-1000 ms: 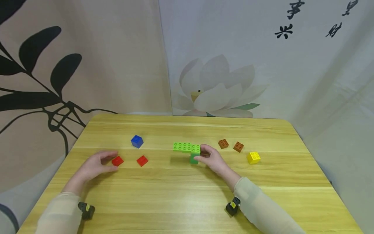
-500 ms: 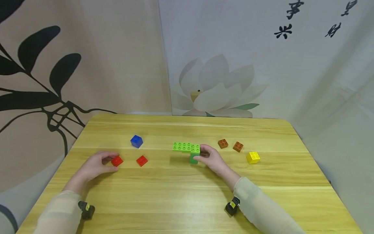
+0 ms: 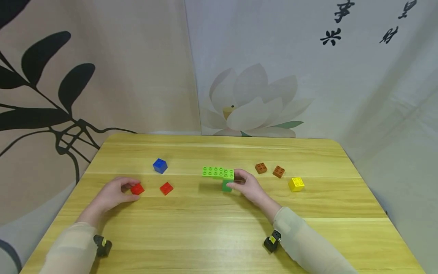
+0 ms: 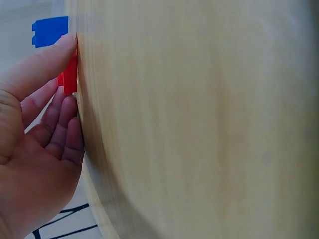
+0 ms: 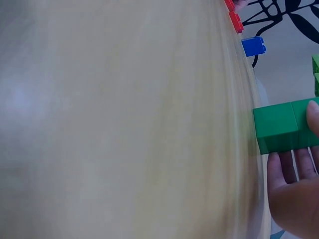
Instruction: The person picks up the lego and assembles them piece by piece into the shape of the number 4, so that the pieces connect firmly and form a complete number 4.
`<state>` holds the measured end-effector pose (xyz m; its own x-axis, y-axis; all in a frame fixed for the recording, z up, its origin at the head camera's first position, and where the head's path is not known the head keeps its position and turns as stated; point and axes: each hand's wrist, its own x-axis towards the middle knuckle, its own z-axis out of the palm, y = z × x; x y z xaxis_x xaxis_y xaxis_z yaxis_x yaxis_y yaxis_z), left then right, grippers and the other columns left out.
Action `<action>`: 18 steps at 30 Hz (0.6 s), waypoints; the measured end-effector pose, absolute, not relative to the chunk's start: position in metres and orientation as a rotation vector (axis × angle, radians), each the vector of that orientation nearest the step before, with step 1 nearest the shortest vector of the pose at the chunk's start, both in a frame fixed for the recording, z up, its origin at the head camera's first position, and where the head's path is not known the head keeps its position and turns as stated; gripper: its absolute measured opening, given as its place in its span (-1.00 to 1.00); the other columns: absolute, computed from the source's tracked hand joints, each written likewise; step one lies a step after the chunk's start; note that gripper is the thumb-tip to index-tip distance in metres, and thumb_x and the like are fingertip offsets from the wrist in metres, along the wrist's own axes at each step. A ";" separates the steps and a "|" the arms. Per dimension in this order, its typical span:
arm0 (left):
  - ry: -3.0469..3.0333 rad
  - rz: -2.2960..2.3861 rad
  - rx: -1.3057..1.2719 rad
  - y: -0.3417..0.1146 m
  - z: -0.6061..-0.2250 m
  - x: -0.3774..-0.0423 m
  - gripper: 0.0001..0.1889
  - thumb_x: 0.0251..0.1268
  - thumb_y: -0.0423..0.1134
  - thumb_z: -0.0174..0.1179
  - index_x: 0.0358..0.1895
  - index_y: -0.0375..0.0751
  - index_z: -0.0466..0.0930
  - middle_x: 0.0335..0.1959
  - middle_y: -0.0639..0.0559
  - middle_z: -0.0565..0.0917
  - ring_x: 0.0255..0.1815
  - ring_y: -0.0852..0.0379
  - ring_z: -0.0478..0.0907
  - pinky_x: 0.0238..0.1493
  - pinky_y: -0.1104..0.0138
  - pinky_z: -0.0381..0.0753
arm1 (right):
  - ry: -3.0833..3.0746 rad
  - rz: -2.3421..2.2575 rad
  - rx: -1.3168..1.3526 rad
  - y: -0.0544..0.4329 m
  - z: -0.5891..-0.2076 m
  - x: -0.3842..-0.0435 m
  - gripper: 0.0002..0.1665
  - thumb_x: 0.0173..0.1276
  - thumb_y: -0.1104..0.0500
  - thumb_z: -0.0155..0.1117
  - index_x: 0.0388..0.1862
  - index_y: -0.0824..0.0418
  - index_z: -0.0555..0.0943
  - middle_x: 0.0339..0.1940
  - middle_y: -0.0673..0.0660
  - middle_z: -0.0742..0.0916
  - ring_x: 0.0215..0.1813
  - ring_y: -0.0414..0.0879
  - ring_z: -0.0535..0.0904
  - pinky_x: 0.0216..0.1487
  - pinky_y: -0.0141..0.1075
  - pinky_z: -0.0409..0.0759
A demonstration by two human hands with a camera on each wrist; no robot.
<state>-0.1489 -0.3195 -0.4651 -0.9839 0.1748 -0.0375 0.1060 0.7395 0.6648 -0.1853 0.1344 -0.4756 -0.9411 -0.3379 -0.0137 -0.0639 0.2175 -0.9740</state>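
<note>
My left hand (image 3: 114,193) pinches a flat red brick (image 3: 138,189) at the table's left, with the thumb on its near side and the fingers on its far side. In the left wrist view the red brick (image 4: 71,74) stays low at the tabletop, partly behind the thumb. A second red brick (image 3: 166,188) lies just to the right. Near the middle, my right hand (image 3: 249,187) grips a brick assembly: a dark green column (image 3: 227,185) under light green bricks (image 3: 213,172) that jut out to the left. The right wrist view shows the column's green bricks (image 5: 276,128) standing on the table.
A blue brick (image 3: 160,166) sits behind the red ones. Two brown bricks (image 3: 261,168) and a yellow brick (image 3: 296,184) lie beyond my right hand, to its right. The wooden table (image 3: 191,236) ends at the back against a printed cloth (image 3: 154,76).
The left thumb and fingers have moved slightly right and closed in on the red brick. My right hand and the green assembly have stayed in place.
</note>
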 end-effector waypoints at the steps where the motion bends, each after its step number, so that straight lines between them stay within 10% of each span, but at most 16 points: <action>1: 2.846 1.069 0.227 -0.319 -0.465 -0.149 -0.48 0.06 -0.22 0.51 0.08 -0.40 0.61 0.03 -0.27 0.59 0.01 -0.17 0.51 0.04 0.05 0.50 | 2.270 -1.794 -0.383 0.134 -0.476 -0.185 -0.51 0.32 0.24 0.40 0.19 0.36 0.54 0.10 0.24 0.67 0.16 0.13 0.56 0.23 -0.09 0.51; 18: 2.850 1.057 0.192 -0.309 -0.457 -0.148 -0.58 0.18 -0.22 0.42 0.04 -0.40 0.61 -0.09 -0.18 0.68 -0.09 -0.09 0.58 -0.05 0.09 0.55 | 2.278 -1.778 -0.355 0.134 -0.473 -0.183 -0.51 0.33 0.23 0.40 0.20 0.32 0.54 0.09 0.19 0.67 0.16 0.10 0.56 0.24 -0.05 0.50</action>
